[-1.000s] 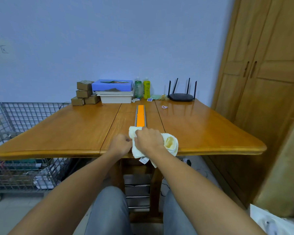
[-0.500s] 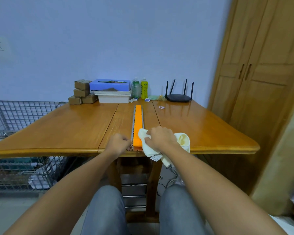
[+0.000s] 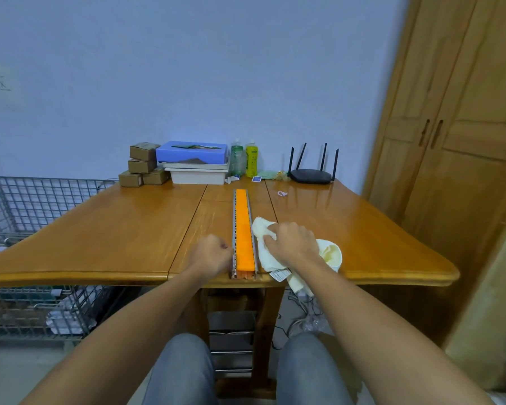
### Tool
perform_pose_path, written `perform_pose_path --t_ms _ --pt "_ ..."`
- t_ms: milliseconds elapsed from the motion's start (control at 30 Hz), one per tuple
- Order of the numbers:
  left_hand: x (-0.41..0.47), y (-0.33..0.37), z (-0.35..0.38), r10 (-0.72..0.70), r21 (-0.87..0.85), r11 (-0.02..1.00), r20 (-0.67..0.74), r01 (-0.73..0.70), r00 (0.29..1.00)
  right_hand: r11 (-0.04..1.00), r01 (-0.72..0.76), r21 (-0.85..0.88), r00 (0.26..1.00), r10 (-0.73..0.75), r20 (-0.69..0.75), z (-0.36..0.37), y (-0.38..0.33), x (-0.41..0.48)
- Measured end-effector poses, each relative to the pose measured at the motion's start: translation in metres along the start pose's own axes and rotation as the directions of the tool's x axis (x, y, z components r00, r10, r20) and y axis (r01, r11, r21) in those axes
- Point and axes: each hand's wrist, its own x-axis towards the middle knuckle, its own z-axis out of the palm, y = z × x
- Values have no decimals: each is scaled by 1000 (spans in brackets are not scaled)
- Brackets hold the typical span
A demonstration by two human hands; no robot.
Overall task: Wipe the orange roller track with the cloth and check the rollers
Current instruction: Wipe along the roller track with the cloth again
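Note:
The orange roller track (image 3: 244,229) with grey metal side rails lies lengthwise down the middle of the wooden table (image 3: 100,235), its near end at the table's front edge. My left hand (image 3: 212,254) is closed into a fist against the track's left rail near that end. My right hand (image 3: 292,244) presses down on a cream-white cloth (image 3: 329,254) lying on the table just right of the track. A label hangs from the cloth over the table edge.
At the back of the table stand small cardboard boxes (image 3: 143,163), a blue box on white trays (image 3: 192,153), two bottles (image 3: 244,157) and a black router (image 3: 311,175). A wire cage (image 3: 27,206) is at the left, a wooden wardrobe (image 3: 450,127) at the right.
My right hand has slid the cloth off the near end of the track and onto the table to its right. The whole orange strip is now uncovered. My left hand stays by the left rail.

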Motion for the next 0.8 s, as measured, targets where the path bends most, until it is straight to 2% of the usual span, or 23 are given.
perform_pose_path --t_ms 400,800 --pt "51 3 -1 28 51 998 2 -28 1000 996 -36 -82 997 30 -67 0 23 52" --pt "100 2 10 -18 45 999 16 17 1000 993 -42 -110 997 35 -63 7 38 104"
